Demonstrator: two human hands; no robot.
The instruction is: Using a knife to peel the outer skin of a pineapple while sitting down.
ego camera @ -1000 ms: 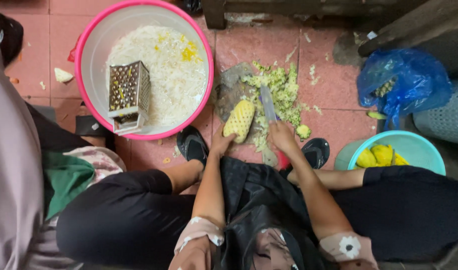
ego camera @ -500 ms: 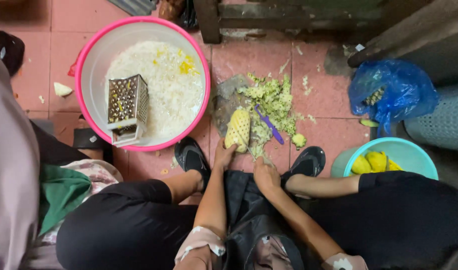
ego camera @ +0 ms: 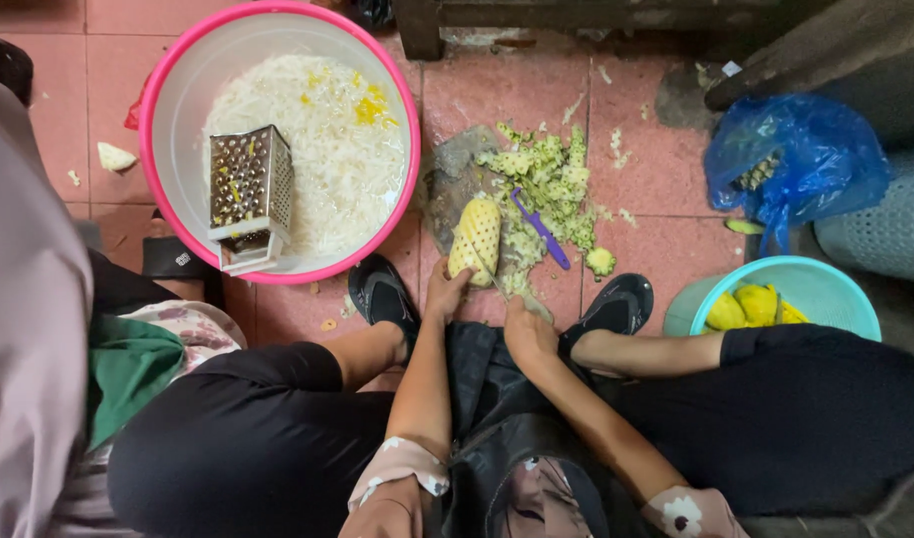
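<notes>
1. Since a second ago your right hand [ego camera: 529, 334] has let go of the purple-handled knife [ego camera: 543, 229] and pulled back toward your lap; half a second ago it was already back there, and the knife lay where it lies now.
2. Your left hand [ego camera: 445, 294] touches the near end of the peeled pineapple [ego camera: 475, 239], fingers curled against the fruit; whether its grip is fully closed round it you cannot tell.
3. Your right hand rests low between your knees, at the near edge of the dark cutting board [ego camera: 452, 184]; its grip holds nothing you can see, fingers loosely bent.
4. That pineapple lies lengthwise on the board, on the pink tiled floor [ego camera: 656, 169], just left of the knife.
5. Green-yellow peelings [ego camera: 547, 174] are heaped on the board beyond and right of the fruit, with the knife lying on top of them.
6. To the left stands a pink basin [ego camera: 407, 110] of pale shredded stuff, with a metal box grater [ego camera: 250, 194] standing inside.
7. To the right sits a teal bowl [ego camera: 826, 284] holding yellow pieces, and beyond it a blue plastic bag [ego camera: 806, 154].
8. Your black sandals [ego camera: 382, 294] flank the board.
</notes>
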